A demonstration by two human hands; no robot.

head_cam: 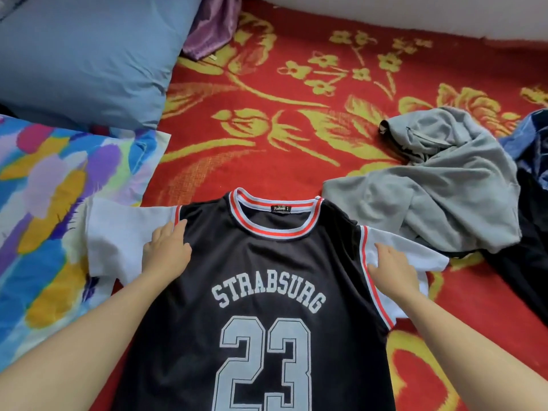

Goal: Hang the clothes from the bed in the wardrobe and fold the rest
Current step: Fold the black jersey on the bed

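Note:
A black jersey [267,268] with white sleeves, the word STRABSURG and the number 23 lies flat, front up, on the red and yellow bedspread [237,137]. My left hand [166,247] rests flat on its left shoulder seam, fingers straight. On the right shoulder seam my right hand [391,268] presses with straight fingers, at the edge of the white sleeve. A crumpled grey garment [444,185] lies to the right of the jersey's collar, apart from both hands.
A blue pillow [83,54] and a multicoloured pillow [53,203] lie at the left; the jersey's left sleeve overlaps the latter. A purple cloth [210,28] sits at the back. Dark blue and black clothes [530,232] lie at the right edge.

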